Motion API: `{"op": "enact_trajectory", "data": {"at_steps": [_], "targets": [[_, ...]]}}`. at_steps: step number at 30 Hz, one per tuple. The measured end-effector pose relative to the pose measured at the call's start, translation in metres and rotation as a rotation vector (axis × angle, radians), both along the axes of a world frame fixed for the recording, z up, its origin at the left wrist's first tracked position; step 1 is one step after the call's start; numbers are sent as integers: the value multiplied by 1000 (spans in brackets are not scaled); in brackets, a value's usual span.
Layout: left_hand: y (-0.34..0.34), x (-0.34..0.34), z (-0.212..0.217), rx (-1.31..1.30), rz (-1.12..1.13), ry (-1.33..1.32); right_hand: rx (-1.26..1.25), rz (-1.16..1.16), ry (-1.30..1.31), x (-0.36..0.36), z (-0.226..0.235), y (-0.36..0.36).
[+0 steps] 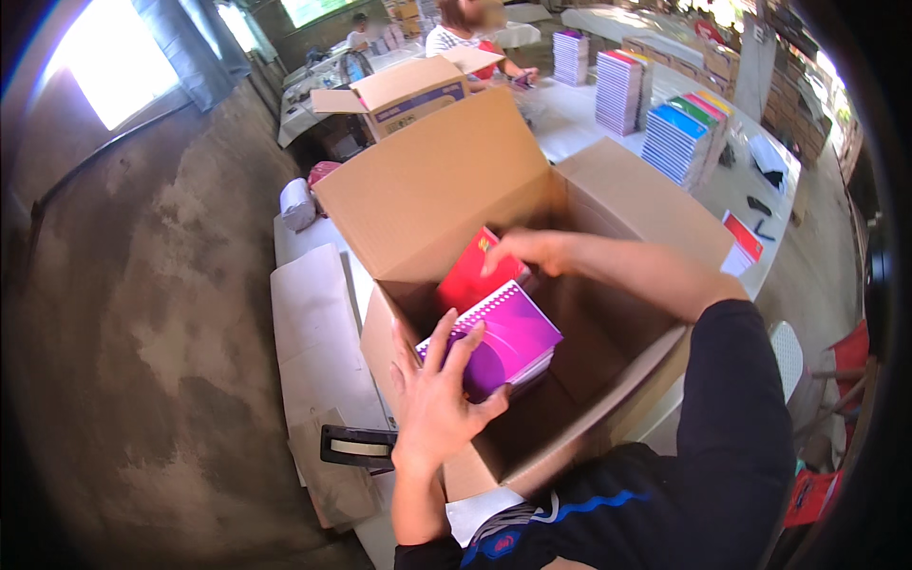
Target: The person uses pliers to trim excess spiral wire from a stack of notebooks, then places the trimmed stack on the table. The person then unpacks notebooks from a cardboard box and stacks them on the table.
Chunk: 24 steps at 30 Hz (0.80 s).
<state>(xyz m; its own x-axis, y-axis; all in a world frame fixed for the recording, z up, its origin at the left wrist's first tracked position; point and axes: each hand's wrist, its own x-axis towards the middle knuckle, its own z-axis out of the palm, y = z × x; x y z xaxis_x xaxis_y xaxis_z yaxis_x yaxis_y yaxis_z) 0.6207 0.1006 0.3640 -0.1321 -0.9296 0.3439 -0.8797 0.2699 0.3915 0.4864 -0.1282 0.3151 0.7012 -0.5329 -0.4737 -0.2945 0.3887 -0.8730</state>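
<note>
A large open cardboard box [589, 418] stands in front of me, its flaps folded outward. My left hand [437, 389] grips the near left corner of a stack of purple spiral notebooks [518, 328], with fingers spread over the spine side and thumb at the near edge. The stack sits tilted inside the box. Just beyond it, my right hand [525, 252] reaches over the box's right side and closes on red notebooks [465, 275] against the far left wall. Some of the right fingers are hidden behind the notebooks.
Stacks of notebooks [679, 142] line the table at the right, beside a loose red notebook [743, 242]. A tape dispenser [356, 446] lies left of the box. Another open carton [418, 95] stands behind, near a seated person [456, 38]. A bare wall [171, 313] runs along the left.
</note>
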Motion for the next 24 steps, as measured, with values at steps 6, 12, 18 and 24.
{"op": "enact_trajectory", "data": {"at_steps": [6, 12, 18, 24], "targets": [[-2, -7, 5, 38, -27, 7, -191, -170, 3, -95, 67, -39], [-3, -7, 5, 70, 1, -18, 117, -569, -910, -212, 101, 13], [1, -15, 8, 123, 62, 50, -165, -700, -1197, -348, 61, 40], [-3, -19, 10, 119, 65, -24, 36, -752, -1314, -454, 36, 67]]}}
